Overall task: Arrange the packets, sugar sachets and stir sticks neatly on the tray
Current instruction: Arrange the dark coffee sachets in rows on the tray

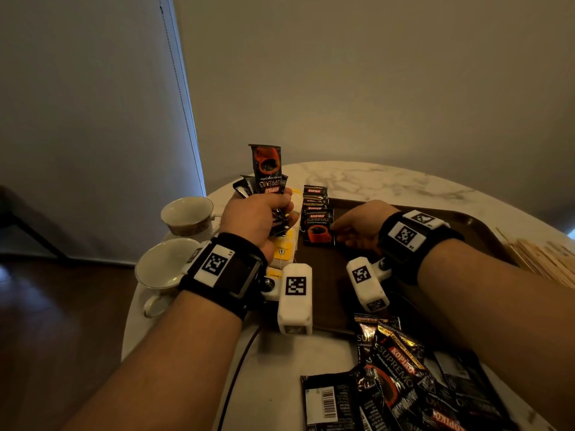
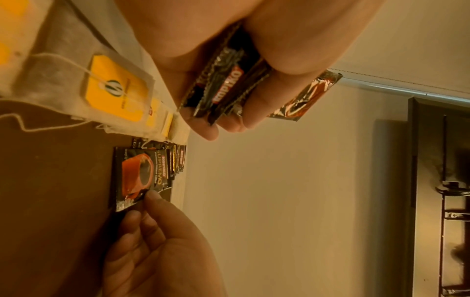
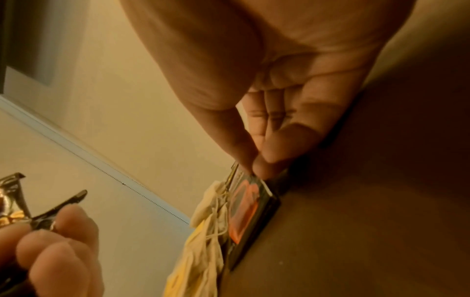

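Observation:
My left hand grips a bunch of black coffee packets upright above the tray's left edge; its fingers curl round the held packets. A row of overlapping coffee packets lies on the dark brown tray. My right hand reaches from the right, and its thumb and fingertips pinch the near corner of the front packet, which lies flat. Tea bags with yellow tags form a row left of the packets. Wooden stir sticks lie at the far right.
A heap of loose coffee packets lies on the marble table in front of the tray. Two white cups stand at the table's left edge. A black cable runs down near the front.

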The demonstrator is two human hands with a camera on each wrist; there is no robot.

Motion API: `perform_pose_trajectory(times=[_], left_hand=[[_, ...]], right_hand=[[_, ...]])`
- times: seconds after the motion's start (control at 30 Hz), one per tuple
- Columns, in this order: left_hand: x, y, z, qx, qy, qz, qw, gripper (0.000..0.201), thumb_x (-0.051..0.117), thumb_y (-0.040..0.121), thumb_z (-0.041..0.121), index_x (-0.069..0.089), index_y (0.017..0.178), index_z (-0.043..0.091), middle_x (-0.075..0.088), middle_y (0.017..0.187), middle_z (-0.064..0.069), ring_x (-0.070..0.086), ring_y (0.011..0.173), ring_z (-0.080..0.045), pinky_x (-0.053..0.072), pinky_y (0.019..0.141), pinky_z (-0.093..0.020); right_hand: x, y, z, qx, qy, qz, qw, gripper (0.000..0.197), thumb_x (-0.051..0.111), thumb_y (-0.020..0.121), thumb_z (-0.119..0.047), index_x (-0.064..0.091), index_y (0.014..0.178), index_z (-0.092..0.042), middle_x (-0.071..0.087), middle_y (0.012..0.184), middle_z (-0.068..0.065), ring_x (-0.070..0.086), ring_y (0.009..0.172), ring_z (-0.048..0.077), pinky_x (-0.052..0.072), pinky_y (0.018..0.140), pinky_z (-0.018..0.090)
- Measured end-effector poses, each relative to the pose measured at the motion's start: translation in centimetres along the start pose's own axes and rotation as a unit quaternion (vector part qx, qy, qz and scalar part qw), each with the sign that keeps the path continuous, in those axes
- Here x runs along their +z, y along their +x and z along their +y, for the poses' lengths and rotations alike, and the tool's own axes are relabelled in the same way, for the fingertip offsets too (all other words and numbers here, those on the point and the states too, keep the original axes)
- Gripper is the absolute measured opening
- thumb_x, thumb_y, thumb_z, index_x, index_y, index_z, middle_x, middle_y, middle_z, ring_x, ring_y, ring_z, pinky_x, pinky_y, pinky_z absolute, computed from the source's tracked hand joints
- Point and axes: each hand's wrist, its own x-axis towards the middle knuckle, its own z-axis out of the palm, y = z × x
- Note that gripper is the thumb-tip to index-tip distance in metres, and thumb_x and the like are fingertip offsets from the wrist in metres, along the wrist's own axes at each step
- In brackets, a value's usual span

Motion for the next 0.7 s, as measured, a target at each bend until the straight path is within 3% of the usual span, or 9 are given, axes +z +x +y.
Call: perform_pose_trajectory(times=[0.23,0.53,0.7], left_hand=[[-0.02,0.22,-0.08,-0.002,-0.002,0.003,1.000,0.026,0.070,0.090,-0.003,0.069,0.116,0.002,0.079,0.096,-0.007,0.071,0.072,-0.014,0.059,0.061,-0.030],[0.03,0.04,-0.09,0.006,0.005,0.005,1.000,0.024,0.069,0.090,-0.004,0.068,0.114,0.001,0.079,0.096,-0.008,0.071,0.068,-0.013,0.060,0.061,-0.030],[0.20,-0.41,-0.19,0.006,0.031,-0.013,0.999,0.021,0.068,0.089,-0.006,0.069,0.109,0.001,0.078,0.096,-0.009,0.071,0.072,-0.016,0.061,0.063,-0.032]], right_hand=[[0.51,0.33,-0.59,0.010,-0.045,-0.002,0.999,0.014,0.076,0.090,-0.017,0.063,0.089,-0.012,0.069,0.088,0.007,0.066,0.075,0.016,0.053,0.061,0.027],[0.56,0.18,-1.02,0.015,-0.082,-0.028,0.996,0.013,0.067,0.098,-0.020,0.060,0.088,-0.013,0.067,0.086,0.006,0.062,0.074,0.016,0.050,0.062,0.026],[-0.02,0.18,-0.37,-0.004,0.004,-0.029,1.000,0.017,0.072,0.094,-0.026,0.066,0.102,-0.012,0.069,0.084,0.004,0.064,0.077,0.016,0.051,0.062,0.028]])
